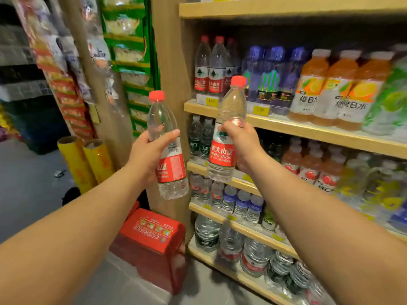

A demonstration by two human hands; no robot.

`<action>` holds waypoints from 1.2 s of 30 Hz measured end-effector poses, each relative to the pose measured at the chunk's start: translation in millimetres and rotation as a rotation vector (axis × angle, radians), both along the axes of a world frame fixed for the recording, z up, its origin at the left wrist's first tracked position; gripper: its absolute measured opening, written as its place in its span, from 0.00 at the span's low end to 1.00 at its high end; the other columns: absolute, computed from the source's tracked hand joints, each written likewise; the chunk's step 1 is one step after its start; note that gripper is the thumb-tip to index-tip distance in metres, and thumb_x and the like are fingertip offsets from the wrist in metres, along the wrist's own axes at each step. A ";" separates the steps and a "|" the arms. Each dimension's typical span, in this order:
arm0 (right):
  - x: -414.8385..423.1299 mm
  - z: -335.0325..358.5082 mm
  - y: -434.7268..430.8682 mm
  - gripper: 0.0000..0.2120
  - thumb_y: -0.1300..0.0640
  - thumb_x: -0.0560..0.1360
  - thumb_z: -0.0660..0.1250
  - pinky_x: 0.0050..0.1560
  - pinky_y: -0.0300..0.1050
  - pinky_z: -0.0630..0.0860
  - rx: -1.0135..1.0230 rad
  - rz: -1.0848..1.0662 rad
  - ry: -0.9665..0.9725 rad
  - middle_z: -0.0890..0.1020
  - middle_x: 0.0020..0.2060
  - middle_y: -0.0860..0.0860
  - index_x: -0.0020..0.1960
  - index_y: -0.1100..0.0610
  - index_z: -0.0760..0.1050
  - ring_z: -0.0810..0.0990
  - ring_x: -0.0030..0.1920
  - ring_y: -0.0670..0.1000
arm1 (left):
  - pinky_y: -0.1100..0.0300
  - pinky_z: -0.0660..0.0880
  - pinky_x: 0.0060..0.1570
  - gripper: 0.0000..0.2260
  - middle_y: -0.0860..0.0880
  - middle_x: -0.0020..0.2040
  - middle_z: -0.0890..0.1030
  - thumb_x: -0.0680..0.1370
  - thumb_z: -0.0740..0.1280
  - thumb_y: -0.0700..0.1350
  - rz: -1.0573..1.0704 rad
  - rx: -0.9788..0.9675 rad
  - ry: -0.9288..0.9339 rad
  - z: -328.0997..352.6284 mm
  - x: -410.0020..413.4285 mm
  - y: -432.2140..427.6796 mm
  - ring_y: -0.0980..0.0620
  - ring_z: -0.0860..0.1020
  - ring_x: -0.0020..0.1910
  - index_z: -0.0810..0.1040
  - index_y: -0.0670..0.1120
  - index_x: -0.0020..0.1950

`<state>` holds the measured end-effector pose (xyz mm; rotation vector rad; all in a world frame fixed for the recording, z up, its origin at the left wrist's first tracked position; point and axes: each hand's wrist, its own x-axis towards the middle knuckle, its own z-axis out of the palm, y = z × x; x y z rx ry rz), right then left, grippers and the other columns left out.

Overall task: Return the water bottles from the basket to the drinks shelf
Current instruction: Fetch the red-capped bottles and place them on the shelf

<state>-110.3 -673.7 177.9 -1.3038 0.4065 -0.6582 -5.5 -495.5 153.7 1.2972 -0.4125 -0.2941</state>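
I hold two clear water bottles with red caps and red labels, both raised in front of the wooden drinks shelf (pixel 308 128). My left hand (pixel 149 150) grips the left bottle (pixel 169 168) around its middle, just left of the shelf's side panel. My right hand (pixel 242 146) grips the right bottle (pixel 229 119) around its middle, in front of the shelf's left end. Matching red-capped bottles (pixel 211 64) stand at the left end of the upper shelf row. The basket is out of view.
Blue bottles (pixel 273 75) and orange drinks (pixel 330 89) fill the same row further right. Lower rows hold more water and juice. A red carton (pixel 154 238) sits on the floor by the shelf's base. Yellow wrap rolls (pixel 88 161) lean at left, under hanging snack packets.
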 end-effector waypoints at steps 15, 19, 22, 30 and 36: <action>161.1 71.2 -125.9 0.24 0.59 0.64 0.78 0.46 0.38 0.78 -0.483 -0.044 -0.285 0.79 0.48 0.40 0.54 0.45 0.71 0.79 0.47 0.38 | 0.61 0.80 0.43 0.18 0.56 0.48 0.85 0.64 0.80 0.51 0.118 0.056 -0.417 57.6 140.2 -121.3 0.57 0.84 0.46 0.81 0.58 0.51; 199.1 82.5 -140.6 0.29 0.58 0.63 0.79 0.52 0.38 0.77 -0.597 -0.090 -0.353 0.80 0.53 0.44 0.61 0.52 0.72 0.78 0.52 0.40 | 0.59 0.80 0.46 0.22 0.55 0.49 0.85 0.64 0.80 0.51 0.184 0.058 -0.459 63.8 165.8 -135.6 0.58 0.83 0.47 0.78 0.54 0.55; 223.0 81.1 -145.6 0.28 0.57 0.62 0.79 0.50 0.32 0.74 -0.676 -0.141 -0.345 0.79 0.49 0.40 0.59 0.52 0.73 0.77 0.50 0.38 | 0.58 0.80 0.47 0.19 0.55 0.48 0.85 0.65 0.80 0.49 0.200 0.057 -0.462 61.8 179.2 -141.6 0.57 0.83 0.47 0.78 0.56 0.52; 267.5 82.7 -146.1 0.30 0.43 0.64 0.75 0.46 0.49 0.76 -0.819 -0.315 -0.039 0.78 0.51 0.46 0.59 0.50 0.65 0.78 0.51 0.51 | 0.58 0.80 0.48 0.23 0.55 0.50 0.84 0.64 0.80 0.49 0.193 0.079 -0.497 67.2 201.8 -139.9 0.58 0.83 0.49 0.76 0.57 0.56; 292.5 78.4 -140.3 0.32 0.39 0.66 0.72 0.42 0.49 0.75 -0.934 -0.350 0.205 0.79 0.53 0.53 0.61 0.54 0.65 0.79 0.51 0.57 | 0.50 0.80 0.52 0.27 0.53 0.52 0.84 0.63 0.80 0.52 0.144 0.103 -0.494 66.4 205.8 -136.4 0.55 0.83 0.50 0.78 0.51 0.59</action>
